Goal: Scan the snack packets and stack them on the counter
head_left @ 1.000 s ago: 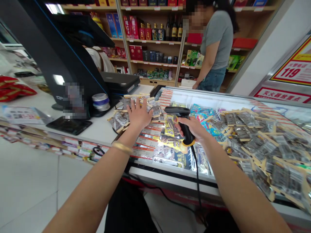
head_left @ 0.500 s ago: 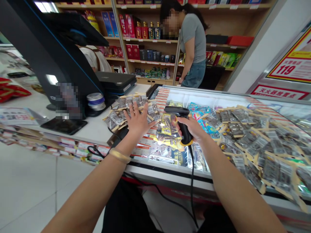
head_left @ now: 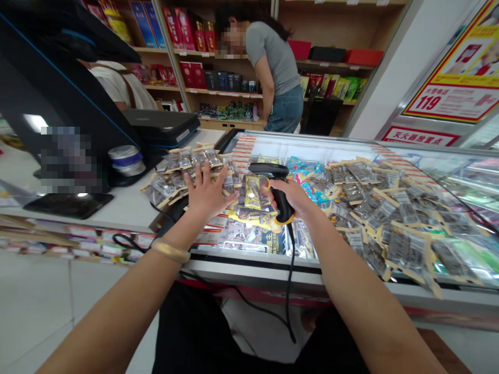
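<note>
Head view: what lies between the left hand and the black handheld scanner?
Yellow printed snack packets lie between the left hand, spread on grey foil packets, and the black handheld scanner gripped by the right hand; seen in the head view.

One head-worn camera looks forward and down from the person's eye level, close over the left hand [head_left: 205,193] and right hand [head_left: 295,200] at mid-frame, across the counter [head_left: 128,208] and chest freezer [head_left: 273,268] toward the back shelves [head_left: 187,52].
</note>
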`<state>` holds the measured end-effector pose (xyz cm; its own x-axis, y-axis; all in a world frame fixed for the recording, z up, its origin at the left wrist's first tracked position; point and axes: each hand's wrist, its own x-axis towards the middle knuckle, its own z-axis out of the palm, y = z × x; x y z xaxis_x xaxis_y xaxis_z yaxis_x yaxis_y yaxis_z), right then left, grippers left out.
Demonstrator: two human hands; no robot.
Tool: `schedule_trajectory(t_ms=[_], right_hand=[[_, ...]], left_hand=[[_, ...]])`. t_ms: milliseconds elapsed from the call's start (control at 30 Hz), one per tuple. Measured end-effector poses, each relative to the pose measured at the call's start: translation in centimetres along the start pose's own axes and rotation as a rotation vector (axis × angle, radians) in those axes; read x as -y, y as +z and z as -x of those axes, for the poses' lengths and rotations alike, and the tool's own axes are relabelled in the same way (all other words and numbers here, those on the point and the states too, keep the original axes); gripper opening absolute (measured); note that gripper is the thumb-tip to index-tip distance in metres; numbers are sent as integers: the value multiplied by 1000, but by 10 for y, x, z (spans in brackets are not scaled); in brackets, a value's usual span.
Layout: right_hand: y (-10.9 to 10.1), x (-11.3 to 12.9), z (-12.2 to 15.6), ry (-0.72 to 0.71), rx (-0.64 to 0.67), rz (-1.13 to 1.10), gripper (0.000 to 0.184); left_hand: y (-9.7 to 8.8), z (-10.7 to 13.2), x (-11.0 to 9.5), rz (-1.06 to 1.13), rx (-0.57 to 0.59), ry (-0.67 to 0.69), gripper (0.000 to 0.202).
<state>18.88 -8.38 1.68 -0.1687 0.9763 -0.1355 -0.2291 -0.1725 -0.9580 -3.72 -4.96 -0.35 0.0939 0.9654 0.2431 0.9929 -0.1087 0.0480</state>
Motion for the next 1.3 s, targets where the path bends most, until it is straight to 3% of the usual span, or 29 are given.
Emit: schedule_trajectory(t_ms=[367,567,900,1000,1100,1300], right_hand=[[-5,4,1,32,-25,-14,18],[-10,9,3,-20,-6,-34,24],[-56,33,46,-86,-111,-24,27],[-82,39,61,-97,-169,11,31],[-114,44,77,-119,-251,14,36],[-163,40,95,-160,-360,-17,37]], left_hand=[[-3,0,2,-10,55,95,93],[-9,0,-9,30,11,112,89],[-11,11,-32,128,41,177,93],[-12,4,-57,267,17,283,87],[-9,-14,-100,453,52,361,83],[18,-47,-198,502,207,234,75]])
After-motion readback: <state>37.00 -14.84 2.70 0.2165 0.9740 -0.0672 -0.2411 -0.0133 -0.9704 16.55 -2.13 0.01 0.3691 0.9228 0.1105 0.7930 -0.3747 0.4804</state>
